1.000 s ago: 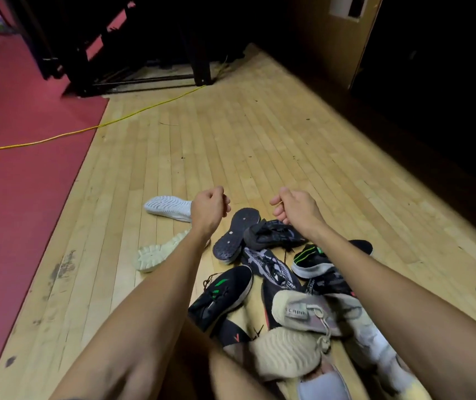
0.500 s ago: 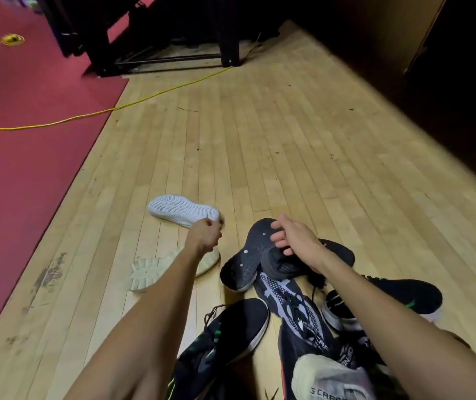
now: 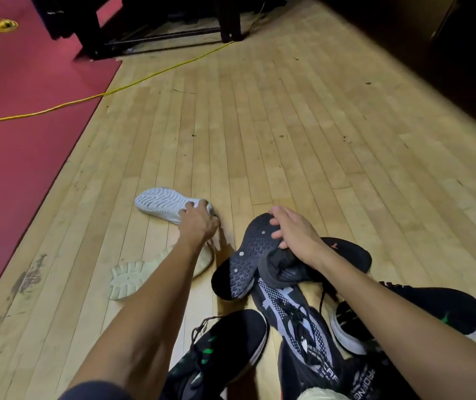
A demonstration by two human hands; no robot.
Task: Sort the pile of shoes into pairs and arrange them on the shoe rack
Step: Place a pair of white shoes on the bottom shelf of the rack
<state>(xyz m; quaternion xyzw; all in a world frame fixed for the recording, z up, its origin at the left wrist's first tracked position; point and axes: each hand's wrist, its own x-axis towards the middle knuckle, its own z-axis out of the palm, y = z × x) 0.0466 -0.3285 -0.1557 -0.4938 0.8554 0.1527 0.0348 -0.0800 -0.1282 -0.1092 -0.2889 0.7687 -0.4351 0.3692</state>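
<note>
A pile of shoes lies on the wooden floor [image 3: 288, 125] in front of me. My left hand [image 3: 197, 223] grips the near end of a white shoe [image 3: 161, 203] lying sole-up. Under my left forearm lies a cream shoe [image 3: 128, 280], also sole-up. My right hand [image 3: 295, 233] curls over the toe of a black shoe [image 3: 245, 261] turned sole-up, which leans against another black shoe [image 3: 285, 269]. Nearer me lie a black and white patterned shoe [image 3: 288, 313] and two black shoes with green marks [image 3: 222, 350] [image 3: 432, 310].
A red mat [image 3: 14, 125] covers the floor on the left, with a yellow cable [image 3: 150, 77] running across it and the wood. A dark metal frame [image 3: 156, 33] stands at the far end. A dark wall [image 3: 432, 53] runs along the right.
Both hands have dropped from the air down to the pile. The left hand reached the white shoe and took hold of it; the right hand closed over the black shoe's toe.
</note>
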